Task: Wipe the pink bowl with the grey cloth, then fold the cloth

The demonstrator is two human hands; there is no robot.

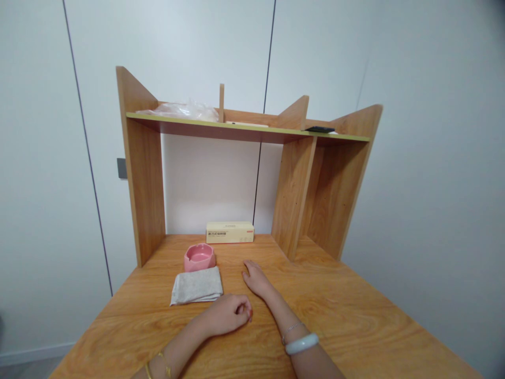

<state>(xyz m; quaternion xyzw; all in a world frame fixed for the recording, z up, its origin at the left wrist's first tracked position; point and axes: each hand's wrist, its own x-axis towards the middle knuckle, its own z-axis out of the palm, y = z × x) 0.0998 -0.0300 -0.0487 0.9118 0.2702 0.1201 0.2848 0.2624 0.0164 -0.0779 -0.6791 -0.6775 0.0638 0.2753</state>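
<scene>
My left hand (231, 315) rests on the wooden desk with its fingers curled into a loose fist, and nothing shows in the hollow between them. Its wrist is just in front of a folded grey cloth (197, 286). Farther forward and to the right, my right hand (255, 278) lies on the desk, fingers stretched out and holding nothing. Behind the cloth stands a pink ashtray-like faceted bowl (200, 258). At the back of the desk is a long cream-coloured box (230, 232) with dark printed lettering.
A wooden shelf unit (221, 130) rises from the back of the desk (355, 316), with upright panels at the left and right. On its upper shelf are a clear plastic bag (185, 110), a flat white item (248, 125) and a dark flat item (320, 129).
</scene>
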